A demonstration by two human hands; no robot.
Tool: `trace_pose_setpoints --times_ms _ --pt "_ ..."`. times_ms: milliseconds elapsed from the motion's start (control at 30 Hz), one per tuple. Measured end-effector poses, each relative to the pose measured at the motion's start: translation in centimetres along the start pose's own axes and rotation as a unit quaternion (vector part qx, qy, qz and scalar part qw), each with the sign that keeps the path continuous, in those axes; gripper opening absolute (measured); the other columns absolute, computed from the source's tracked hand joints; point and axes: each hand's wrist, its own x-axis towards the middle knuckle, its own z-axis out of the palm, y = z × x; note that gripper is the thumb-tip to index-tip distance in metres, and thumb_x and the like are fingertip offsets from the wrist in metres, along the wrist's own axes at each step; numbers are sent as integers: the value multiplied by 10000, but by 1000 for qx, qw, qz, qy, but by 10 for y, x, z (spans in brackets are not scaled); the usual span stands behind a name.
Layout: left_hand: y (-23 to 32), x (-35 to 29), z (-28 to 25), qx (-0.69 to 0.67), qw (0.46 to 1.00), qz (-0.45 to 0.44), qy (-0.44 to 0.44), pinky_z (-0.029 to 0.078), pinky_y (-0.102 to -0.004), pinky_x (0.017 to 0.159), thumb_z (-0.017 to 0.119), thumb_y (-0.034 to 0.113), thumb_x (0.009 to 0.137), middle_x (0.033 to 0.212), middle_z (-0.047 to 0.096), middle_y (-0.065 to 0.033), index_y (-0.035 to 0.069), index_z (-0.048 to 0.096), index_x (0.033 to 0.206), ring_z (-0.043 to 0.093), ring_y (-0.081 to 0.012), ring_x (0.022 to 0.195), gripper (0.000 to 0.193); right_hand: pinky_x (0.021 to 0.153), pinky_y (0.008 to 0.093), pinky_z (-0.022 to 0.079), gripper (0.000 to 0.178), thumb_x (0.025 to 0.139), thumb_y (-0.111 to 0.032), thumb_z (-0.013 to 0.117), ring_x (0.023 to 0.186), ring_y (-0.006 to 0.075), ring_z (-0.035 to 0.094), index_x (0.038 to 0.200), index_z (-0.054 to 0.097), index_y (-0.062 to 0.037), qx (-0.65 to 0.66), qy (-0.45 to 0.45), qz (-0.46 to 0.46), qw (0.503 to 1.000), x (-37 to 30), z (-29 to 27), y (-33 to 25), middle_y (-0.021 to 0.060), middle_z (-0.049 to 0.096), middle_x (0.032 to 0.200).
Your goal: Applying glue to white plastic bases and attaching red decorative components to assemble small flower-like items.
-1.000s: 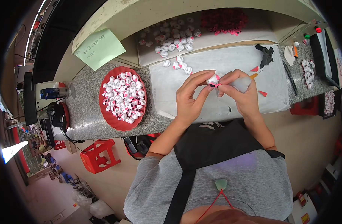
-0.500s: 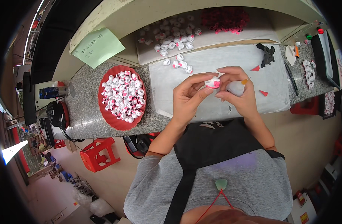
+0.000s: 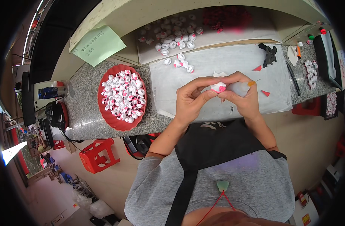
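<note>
Over the white paper, my left hand [image 3: 190, 98] pinches a small white-and-pink figure piece [image 3: 218, 87] between thumb and fingers. My right hand [image 3: 247, 102] is closed around a soft translucent squeeze bottle [image 3: 238, 89]. Its orange tip [image 3: 251, 83] carries a thin needle that points away to the right. The right fingertips also press against the figure piece from its right side. Beyond my hands, a few similar white pieces [image 3: 181, 57] lie on the paper. A red scalloped bowl [image 3: 103, 111] heaped with such pieces stands to my left.
Many white pieces [image 3: 174, 30] and a pink pile [image 3: 227, 19] fill the shelf at the back. On the white paper [image 3: 232, 56] lie a crumpled black scrap [image 3: 268, 55] and red triangles [image 3: 265, 93]. A black stick [image 3: 293, 78] rests at its right edge. A red stool [image 3: 99, 155] stands below.
My hands have come together: the right fingertips now meet the figure piece held in the left. The piece has turned and shifted slightly right. The bottle stays in my right hand.
</note>
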Motion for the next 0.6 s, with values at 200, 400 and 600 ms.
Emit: trace_pose_setpoints --times_ms 200,400,600 --pt "-2 -1 1 85 996 -6 25 384 -273 811 524 -40 721 977 529 -123 -37 506 978 492 -164 926 257 495 213 430 216 661 44 561 606 112 522 871 509 40 1 0 27 1000 1 0 -6 108 554 788" --pt "-2 -7 2 106 993 10 56 380 -268 802 538 -32 712 957 538 -115 -26 514 973 496 -158 909 263 490 216 422 215 666 35 556 589 110 517 874 503 41 5 -11 30 999 2 1 -4 97 548 739" --pt "-5 -3 -3 37 997 70 -5 383 -266 766 572 -44 664 899 540 -100 -18 537 907 506 -162 849 247 493 199 400 208 654 55 568 555 110 501 854 516 34 19 -5 52 998 -4 4 -6 81 530 681"
